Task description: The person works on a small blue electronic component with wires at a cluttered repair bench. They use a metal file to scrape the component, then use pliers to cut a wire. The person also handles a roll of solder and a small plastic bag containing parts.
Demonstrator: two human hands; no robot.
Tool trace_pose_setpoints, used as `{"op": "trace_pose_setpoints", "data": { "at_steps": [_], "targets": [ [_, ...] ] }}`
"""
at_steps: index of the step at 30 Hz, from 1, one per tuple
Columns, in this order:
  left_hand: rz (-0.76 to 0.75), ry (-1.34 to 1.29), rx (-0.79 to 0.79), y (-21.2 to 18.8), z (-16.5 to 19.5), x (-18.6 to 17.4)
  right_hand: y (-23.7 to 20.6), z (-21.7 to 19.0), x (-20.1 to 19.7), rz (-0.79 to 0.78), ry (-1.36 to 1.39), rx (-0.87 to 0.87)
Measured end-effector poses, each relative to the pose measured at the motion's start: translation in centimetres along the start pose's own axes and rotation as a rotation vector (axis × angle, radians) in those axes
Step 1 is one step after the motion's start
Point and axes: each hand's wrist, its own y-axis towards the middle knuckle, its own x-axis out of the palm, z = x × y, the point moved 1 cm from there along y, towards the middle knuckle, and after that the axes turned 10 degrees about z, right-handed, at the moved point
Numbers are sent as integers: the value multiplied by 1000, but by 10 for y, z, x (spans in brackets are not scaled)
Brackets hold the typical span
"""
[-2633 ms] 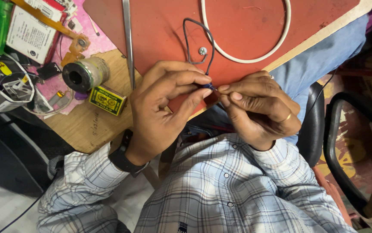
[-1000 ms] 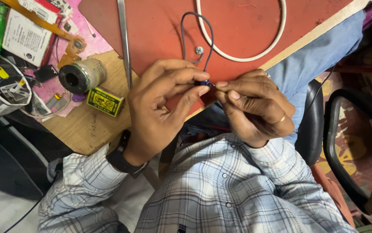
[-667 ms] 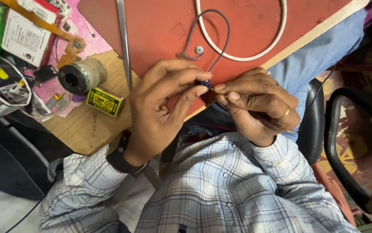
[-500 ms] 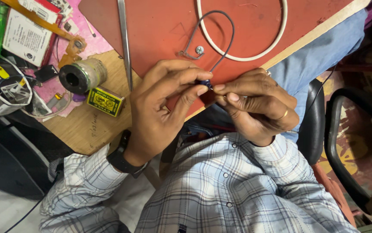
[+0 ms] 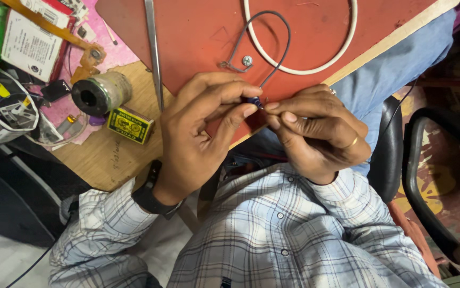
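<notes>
- Where the two hands meet at the desk edge, the pinched item is largely covered: only a small dark blue part (image 5: pixel 255 101) shows between the fingertips, and its kind cannot be made out.
- Left hand (image 5: pixel 200 133): thumb and forefinger closed on the small dark blue part from the left; a black watch sits on the wrist.
- Right hand (image 5: pixel 315 130): fingertips closed on the same spot from the right, touching the left fingertips; a ring shows on one finger. The palm is turned away, so anything further held inside it is hidden.
- Thin dark wire (image 5: pixel 280 48): rises from the pinch point, arcs over the red mat (image 5: pixel 187 32) and comes down by a small screw (image 5: pixel 247 61). Its near end disappears between the fingers.
- White ring of cable (image 5: pixel 300 68): lies on the red mat just beyond the hands; its upper part is cut off by the frame.
- Metal tweezers (image 5: pixel 153 48): lie on the red mat left of the wire, upper end cut off.
- Solder spool (image 5: pixel 101 93) and yellow matchbox (image 5: pixel 130 125): rest on the bare wood of the desk (image 5: pixel 107 160), left of the left hand, apart from it.
- Clutter at the far left edge (green object, papers, cables) is partly out of frame and hard to identify.
</notes>
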Motion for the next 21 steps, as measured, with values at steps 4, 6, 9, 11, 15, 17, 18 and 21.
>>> {"op": "trace_pose_setpoints", "data": {
  "at_steps": [4, 6, 9, 11, 15, 17, 18, 21],
  "targets": [
    [5, 6, -12, 0, 1, 1, -3, 4, 0, 187, 117, 83],
    [15, 15, -4, 0, 2, 0, -2, 5, -3, 279, 94, 129],
    [21, 27, 4, 1, 3, -1, 11, 4, -17, 215, -114, -9],
    [23, 29, 6, 1, 3, -1, 24, -1, -29, 84, -335, -167],
    [28, 16, -1, 0, 3, -1, 45, -15, -46, -172, -702, -416],
    [25, 20, -8, 0, 3, -1, 50, -20, -45, -257, -775, -460],
    [24, 31, -10, 0, 4, -1, 52, -22, -45, -287, -784, -460],
    [26, 52, -8, 1, 4, -1, 51, -27, -45, -317, -767, -442]
  ]
}}
